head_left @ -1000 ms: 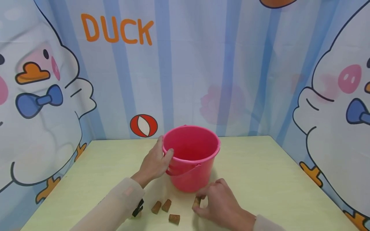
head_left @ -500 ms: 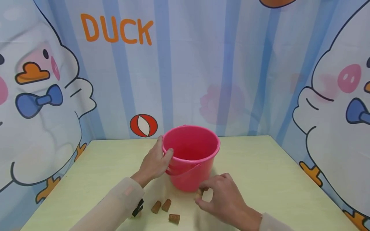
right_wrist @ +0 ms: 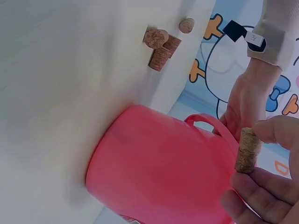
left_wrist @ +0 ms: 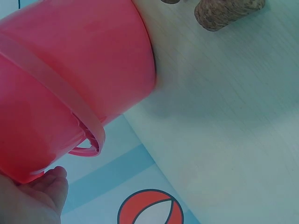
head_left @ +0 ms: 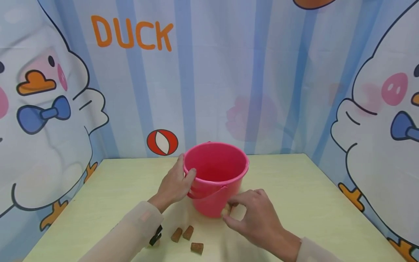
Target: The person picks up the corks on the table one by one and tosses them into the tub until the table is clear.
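A pink bucket [head_left: 216, 203] stands upright on the table, its handle [head_left: 209, 196] hanging down the near side. My left hand [head_left: 173, 183] grips the bucket's left rim, the thumb over the edge. In front of the bucket's lower right side, my right hand [head_left: 258, 214] pinches a cork [right_wrist: 247, 150] between thumb and fingers. Other loose corks lie on the table before the bucket: one cork [head_left: 197, 248] nearest me, and a pair, a left cork [head_left: 176, 234] and a right cork [head_left: 188, 232]. The bucket's bottom inside is hidden from the head view.
The pale yellow table [head_left: 294, 189] ends at a blue striped curtain [head_left: 222, 72] with duck prints. One more cork [right_wrist: 187, 25] shows in the right wrist view, apart from the others; the left forearm [head_left: 127, 233] mostly covers that spot in the head view.
My right hand has lifted the cork up off the table and moved slightly to the right, nearer the bucket's side. The left hand and the bucket have stayed in place.
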The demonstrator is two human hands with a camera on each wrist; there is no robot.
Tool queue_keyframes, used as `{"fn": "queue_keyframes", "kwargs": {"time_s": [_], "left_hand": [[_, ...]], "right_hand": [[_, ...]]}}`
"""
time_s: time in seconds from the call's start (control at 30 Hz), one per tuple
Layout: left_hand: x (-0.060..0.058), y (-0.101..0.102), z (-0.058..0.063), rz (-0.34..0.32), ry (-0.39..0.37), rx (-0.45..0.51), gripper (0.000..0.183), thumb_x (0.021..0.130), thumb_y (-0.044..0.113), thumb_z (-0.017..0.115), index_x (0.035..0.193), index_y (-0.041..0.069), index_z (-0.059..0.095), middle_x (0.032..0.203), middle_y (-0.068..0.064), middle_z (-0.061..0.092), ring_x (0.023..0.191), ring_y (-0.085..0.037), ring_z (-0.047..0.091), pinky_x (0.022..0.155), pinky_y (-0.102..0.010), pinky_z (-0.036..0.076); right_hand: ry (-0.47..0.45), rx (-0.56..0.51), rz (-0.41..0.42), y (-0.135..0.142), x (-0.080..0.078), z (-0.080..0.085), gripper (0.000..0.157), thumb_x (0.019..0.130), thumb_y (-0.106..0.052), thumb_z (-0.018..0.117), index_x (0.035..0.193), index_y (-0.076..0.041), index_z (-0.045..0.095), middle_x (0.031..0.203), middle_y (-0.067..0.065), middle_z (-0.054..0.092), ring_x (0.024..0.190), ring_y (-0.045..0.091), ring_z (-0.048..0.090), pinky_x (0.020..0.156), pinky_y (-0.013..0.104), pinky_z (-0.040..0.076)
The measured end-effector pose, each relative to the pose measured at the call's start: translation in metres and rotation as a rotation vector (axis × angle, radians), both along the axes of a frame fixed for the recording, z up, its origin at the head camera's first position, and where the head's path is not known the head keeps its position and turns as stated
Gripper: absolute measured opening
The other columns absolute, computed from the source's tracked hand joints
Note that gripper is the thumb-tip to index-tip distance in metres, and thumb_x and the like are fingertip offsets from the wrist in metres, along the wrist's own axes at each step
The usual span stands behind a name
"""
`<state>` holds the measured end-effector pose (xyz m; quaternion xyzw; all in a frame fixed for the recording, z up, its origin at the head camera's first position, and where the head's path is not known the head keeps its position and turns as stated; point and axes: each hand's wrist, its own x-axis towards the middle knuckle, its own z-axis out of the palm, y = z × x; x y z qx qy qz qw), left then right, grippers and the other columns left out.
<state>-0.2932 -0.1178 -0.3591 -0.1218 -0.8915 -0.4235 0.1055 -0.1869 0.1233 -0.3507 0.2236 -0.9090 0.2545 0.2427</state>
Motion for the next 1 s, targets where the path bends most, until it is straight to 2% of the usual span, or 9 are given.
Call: {"fn": "queue_keyframes", "kwargs": {"time_s": [0.37,0.67,1.0], "left_hand": [[0.000,0.000,0.001,0.008,-0.011,-0.004,0.082,0.097,0.033,0.063,0.163,0.016,0.017,0.151,-0.006,0.046,0.127,-0.028,0.052,0.082,-0.042,0.062],[0.001,0.000,0.000,0.009,-0.011,0.004,0.080,0.097,0.032,0.063,0.162,0.017,0.019,0.148,-0.004,0.047,0.126,-0.027,0.053,0.081,-0.042,0.062],[0.001,0.002,0.002,0.006,-0.007,0.007,0.076,0.097,0.033,0.063,0.160,0.017,0.024,0.144,-0.002,0.050,0.122,-0.025,0.054,0.079,-0.040,0.062]], "right_hand": [[0.081,-0.051,0.000,0.002,-0.001,0.014,0.025,0.071,-0.030,0.094,0.087,-0.030,0.075,0.080,-0.028,0.064,0.077,-0.005,0.058,0.085,0.034,0.048],[0.177,-0.069,0.057,0.006,-0.008,0.022,0.021,0.074,-0.022,0.092,0.089,-0.023,0.078,0.079,-0.021,0.067,0.079,0.001,0.058,0.079,0.036,0.045],[0.241,-0.093,0.076,0.007,-0.019,0.033,0.017,0.076,-0.022,0.090,0.086,-0.020,0.077,0.080,-0.014,0.070,0.078,0.005,0.062,0.076,0.037,0.046]]}}
